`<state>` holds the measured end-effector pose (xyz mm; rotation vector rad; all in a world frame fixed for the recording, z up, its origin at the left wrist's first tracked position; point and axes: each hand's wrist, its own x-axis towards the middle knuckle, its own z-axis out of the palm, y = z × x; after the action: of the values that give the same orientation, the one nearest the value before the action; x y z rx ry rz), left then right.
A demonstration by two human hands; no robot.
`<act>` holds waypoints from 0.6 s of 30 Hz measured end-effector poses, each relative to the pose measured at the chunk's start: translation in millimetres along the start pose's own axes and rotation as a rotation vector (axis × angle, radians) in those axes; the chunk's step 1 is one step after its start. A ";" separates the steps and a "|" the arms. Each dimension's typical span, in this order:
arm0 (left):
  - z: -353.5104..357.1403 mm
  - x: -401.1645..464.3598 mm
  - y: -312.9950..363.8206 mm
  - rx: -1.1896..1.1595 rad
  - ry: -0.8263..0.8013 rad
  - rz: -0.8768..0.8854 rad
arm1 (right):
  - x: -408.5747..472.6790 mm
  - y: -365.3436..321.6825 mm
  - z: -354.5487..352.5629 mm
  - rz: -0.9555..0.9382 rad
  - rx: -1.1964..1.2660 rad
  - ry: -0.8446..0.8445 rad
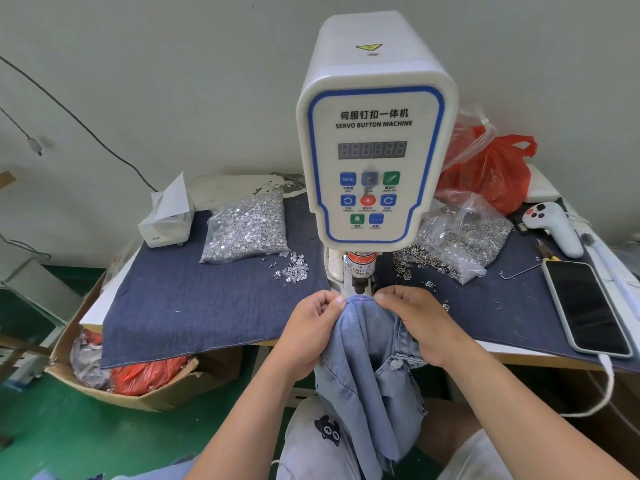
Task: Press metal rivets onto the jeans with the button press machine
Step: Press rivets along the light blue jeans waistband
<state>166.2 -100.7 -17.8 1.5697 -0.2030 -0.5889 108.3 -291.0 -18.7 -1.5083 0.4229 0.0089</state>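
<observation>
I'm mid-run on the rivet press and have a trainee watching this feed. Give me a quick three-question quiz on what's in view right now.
1. True or false: both hands pinch the jeans under the press head of the button machine.
2. Multiple choice: the phone lies A) left of the machine, B) right of the machine, C) in the cardboard box.
3. Short answer: what colour is the laser dot on the fabric edge between the two hands?

Key:
1. True: the left hand and right hand each pinch the fabric edge.
2. B.
3. Red or pink.
</observation>
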 end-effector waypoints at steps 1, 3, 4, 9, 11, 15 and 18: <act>0.6 0.0 0.1 0.002 0.003 -0.001 | 0.3 0.3 -0.2 -0.001 0.000 0.003; 1.8 -0.1 0.5 -0.002 0.012 -0.005 | 0.8 0.5 -0.2 -0.005 0.001 0.009; 2.1 0.1 0.3 -0.007 0.013 -0.007 | 0.7 0.4 0.0 -0.007 0.000 0.009; -0.8 1.4 -3.1 -0.042 -0.007 -0.011 | 1.2 1.0 -0.9 -0.010 -0.008 -0.001; -0.7 1.9 -3.9 -0.046 -0.006 -0.008 | 1.3 0.9 -1.5 -0.022 -0.014 -0.009; -0.9 -0.4 -3.6 -0.048 -0.009 -0.007 | -3.0 1.7 -1.9 -0.059 -0.023 -0.022; -2.7 -6.8 -3.8 -0.078 -0.054 0.008 | -10.0 0.4 -6.2 -0.106 -0.096 -0.089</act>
<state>160.9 -94.8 -19.9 1.4778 -0.2249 -0.6263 97.3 -294.5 -16.4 -1.6170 0.2740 0.0128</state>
